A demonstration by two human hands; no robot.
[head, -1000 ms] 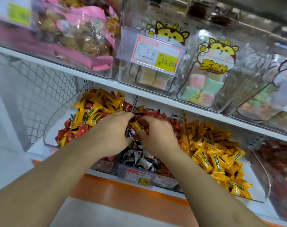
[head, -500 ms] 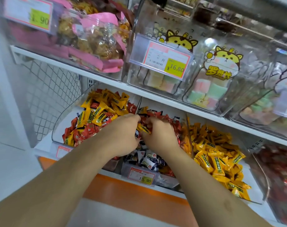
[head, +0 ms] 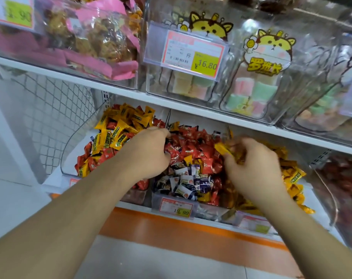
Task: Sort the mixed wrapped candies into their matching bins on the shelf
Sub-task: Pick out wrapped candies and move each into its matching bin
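Three clear bins sit side by side on the lower shelf. The left bin (head: 70, 150) holds yellow candies (head: 118, 127) over red ones. The middle bin (head: 157, 200) holds mixed red candies (head: 193, 146), white and dark-blue ones (head: 185, 184) and a few yellow. The right bin (head: 319, 206) is full of yellow candies (head: 293, 174). My left hand (head: 149, 154) rests curled at the divider between the left and middle bins; what it holds is hidden. My right hand (head: 253, 168) pinches a yellow candy (head: 223, 149) above the divider between the middle and right bins.
The upper shelf (head: 118, 90) overhangs the bins and carries clear boxes of pink-wrapped snacks (head: 94, 41) and pastel marshmallows (head: 251, 93). Price tags (head: 176, 207) clip to the bin fronts. A wire mesh panel (head: 50, 117) closes the left side. A bin of red sweets (head: 344, 188) stands far right.
My right hand has moved right from the middle bin toward the right bin, carrying a yellow candy. My left hand stays at the left divider. The camera has moved closer.
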